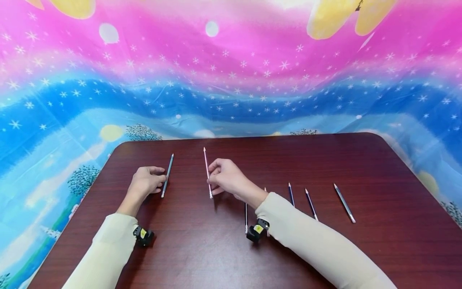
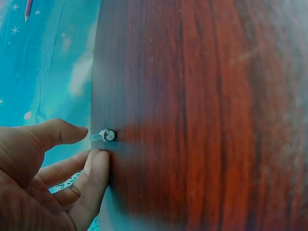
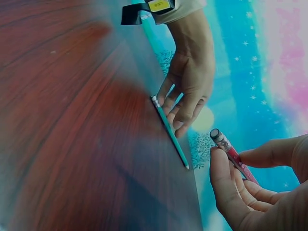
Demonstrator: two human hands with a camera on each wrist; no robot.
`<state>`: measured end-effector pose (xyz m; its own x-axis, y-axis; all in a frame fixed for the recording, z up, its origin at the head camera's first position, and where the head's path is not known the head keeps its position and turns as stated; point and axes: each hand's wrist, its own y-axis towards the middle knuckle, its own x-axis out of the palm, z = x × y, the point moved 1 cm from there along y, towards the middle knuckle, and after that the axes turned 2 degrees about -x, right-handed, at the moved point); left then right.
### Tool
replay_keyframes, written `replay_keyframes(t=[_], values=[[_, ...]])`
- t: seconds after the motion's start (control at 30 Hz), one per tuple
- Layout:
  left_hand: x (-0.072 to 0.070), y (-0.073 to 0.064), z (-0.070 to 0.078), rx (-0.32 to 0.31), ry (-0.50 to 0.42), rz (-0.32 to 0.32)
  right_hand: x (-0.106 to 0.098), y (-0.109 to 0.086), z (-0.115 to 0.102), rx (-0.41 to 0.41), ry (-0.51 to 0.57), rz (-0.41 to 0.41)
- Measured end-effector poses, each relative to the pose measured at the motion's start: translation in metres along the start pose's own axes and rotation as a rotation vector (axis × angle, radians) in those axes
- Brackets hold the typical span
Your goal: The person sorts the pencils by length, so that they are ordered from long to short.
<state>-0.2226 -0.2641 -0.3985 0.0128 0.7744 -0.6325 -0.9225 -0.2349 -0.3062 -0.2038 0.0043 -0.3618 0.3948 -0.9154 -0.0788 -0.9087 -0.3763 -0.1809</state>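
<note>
My right hand (image 1: 225, 176) pinches a pink pencil (image 1: 207, 166) between thumb and fingers, its pointed end towards the back of the table. In the right wrist view the eraser end of this pink pencil (image 3: 233, 156) faces the camera. A green pencil (image 1: 167, 174) lies on the table further left. Beside it is my left hand (image 1: 145, 180), fingers loosely bent. The left wrist view shows the thumb (image 2: 70, 132) apart from the green pencil's metal-capped end (image 2: 108, 134), with fingertips close under it; whether they touch it is unclear.
On the right of the dark wooden table (image 1: 390, 249) lie several pencils, among them a greyish one (image 1: 344, 202) and a dark one (image 1: 311, 204). My right sleeve (image 1: 310, 233) partly covers others. Behind the table's far edge hangs a patterned cloth (image 1: 231, 88).
</note>
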Motion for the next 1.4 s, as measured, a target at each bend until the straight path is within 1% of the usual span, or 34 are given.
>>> replay_keyframes(t=[0.27, 0.6, 0.8, 1.07, 1.4], values=[[0.000, 0.000, 0.000, 0.012, -0.008, -0.007, 0.023, 0.024, -0.005, 0.047, 0.025, 0.018], [0.001, 0.001, -0.001, 0.022, -0.012, -0.012, 0.050, 0.051, 0.005, 0.072, 0.062, 0.073], [0.001, 0.002, -0.002, 0.030, -0.005, -0.010, 0.064, 0.061, 0.011, 0.099, 0.052, 0.114], [0.000, 0.001, -0.003, 0.035, -0.008, -0.022, 0.076, 0.069, 0.022, 0.124, 0.033, 0.139], [0.000, 0.003, -0.003, 0.030, -0.008, -0.037, 0.087, 0.081, 0.023, 0.159, -0.013, 0.164]])
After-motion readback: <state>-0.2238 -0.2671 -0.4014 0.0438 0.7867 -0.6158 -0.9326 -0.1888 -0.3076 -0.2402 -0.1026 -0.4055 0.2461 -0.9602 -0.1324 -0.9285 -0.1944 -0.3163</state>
